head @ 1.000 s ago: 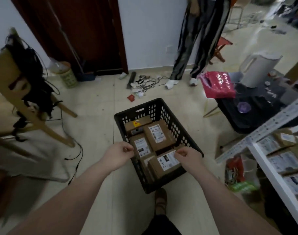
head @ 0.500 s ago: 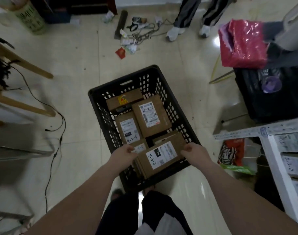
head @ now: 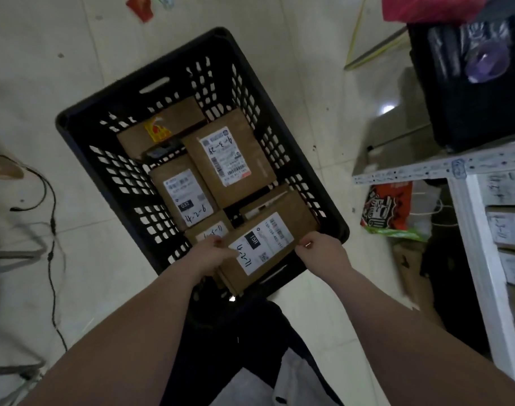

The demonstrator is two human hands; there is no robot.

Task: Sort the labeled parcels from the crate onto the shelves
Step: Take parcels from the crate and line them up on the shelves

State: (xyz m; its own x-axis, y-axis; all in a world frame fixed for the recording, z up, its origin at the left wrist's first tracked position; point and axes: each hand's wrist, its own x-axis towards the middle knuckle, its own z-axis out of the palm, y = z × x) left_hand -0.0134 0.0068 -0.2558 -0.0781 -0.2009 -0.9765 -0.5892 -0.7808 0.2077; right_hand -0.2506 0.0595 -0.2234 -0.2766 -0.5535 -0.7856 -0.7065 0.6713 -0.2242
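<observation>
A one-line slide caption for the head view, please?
Left hand and right hand grip a labeled parcel in the black crate.

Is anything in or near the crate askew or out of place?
The parcel gripped by the left hand and right hand sits tilted over neighbouring parcels in the crate; a red snack bag lies on the floor.

1 crate [head: 215, 35], 2 hands [head: 323, 253], at least 5 parcels [head: 262, 244].

Bare forearms [head: 139, 332]; black trousers [head: 235, 332]; pale grey garment [head: 250, 388]
</observation>
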